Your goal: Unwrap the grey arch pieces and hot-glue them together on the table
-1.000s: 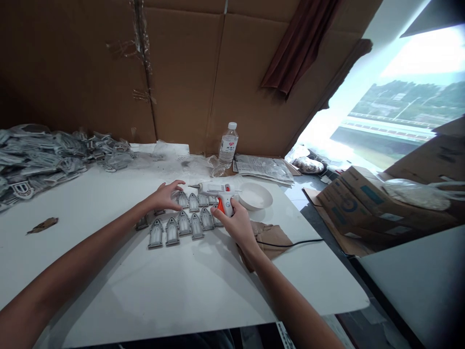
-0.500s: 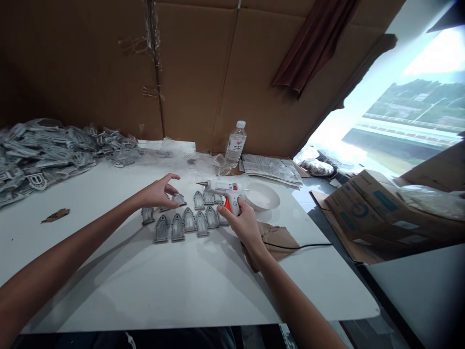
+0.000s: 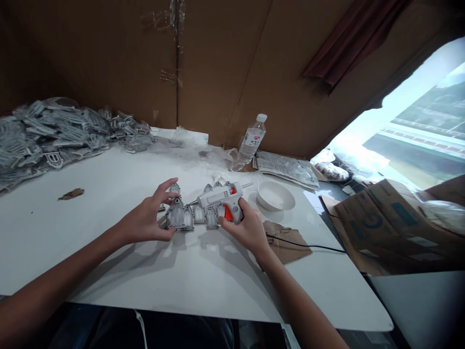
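sitting in left hand point(image 3: 145, 220), arch piece point(image 3: 176, 218)

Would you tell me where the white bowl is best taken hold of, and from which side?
Pinch the near rim of the bowl, coming from above and the front: it sits upright, its wall is low, and the glue gun is close beside it.

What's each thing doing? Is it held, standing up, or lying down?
Glue gun: gripped in the right hand, nozzle tilted down leftward.
Arch piece: held by the left hand.
Water bottle: upright, cap on.
White bowl: upright on the table.
Cord: lying slack on the table.
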A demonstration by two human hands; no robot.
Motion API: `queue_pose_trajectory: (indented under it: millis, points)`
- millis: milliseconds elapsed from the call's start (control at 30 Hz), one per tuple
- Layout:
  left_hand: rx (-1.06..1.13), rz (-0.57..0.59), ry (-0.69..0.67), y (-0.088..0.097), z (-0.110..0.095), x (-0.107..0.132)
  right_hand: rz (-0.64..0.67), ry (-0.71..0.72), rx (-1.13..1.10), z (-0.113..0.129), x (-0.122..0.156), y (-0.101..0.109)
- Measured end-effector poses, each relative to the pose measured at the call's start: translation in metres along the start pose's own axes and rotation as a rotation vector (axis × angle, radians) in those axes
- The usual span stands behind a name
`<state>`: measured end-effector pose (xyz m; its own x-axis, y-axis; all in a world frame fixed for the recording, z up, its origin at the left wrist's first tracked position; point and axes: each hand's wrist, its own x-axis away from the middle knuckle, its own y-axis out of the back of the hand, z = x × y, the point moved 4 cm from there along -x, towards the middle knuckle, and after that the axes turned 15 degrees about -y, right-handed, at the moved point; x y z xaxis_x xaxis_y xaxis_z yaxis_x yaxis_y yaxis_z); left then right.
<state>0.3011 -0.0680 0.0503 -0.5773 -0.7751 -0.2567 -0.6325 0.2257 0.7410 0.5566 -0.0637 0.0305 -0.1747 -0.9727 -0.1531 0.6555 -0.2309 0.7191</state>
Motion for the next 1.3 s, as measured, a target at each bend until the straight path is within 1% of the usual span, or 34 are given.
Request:
queue_pose_trajectory:
  millis: [100,233,300,533,733,867,1067,1300]
  points:
    - [-0.069,-0.056,-0.056,-0.001,0.0,0.004,0.022,0.063,0.06,0.002,0.003,-0.006]
    - [-0.096,-0.048,-0.095,-0.004,0.001,0.007,0.05,0.099,0.107,0.0,0.003,-0.011]
    - [-0.1,-0.047,-0.099,-0.006,0.003,0.009,0.038,0.111,0.111,-0.001,0.002,-0.011]
    - [-0.1,-0.133,-0.146,-0.008,0.007,0.012,-0.019,0.18,0.121,0.002,0.003,-0.009]
    - [-0.118,-0.137,-0.166,-0.008,0.002,0.013,-0.059,0.221,0.161,0.006,0.007,-0.009]
    - [-0.129,-0.118,-0.143,-0.009,0.003,0.014,-0.081,0.245,0.197,0.006,0.008,-0.01]
    - [-0.155,-0.124,-0.17,-0.01,0.004,0.013,-0.102,0.304,0.244,0.008,0.009,-0.011]
    - [-0.16,-0.119,-0.18,-0.012,0.009,0.014,-0.1,0.284,0.268,0.008,0.009,-0.012]
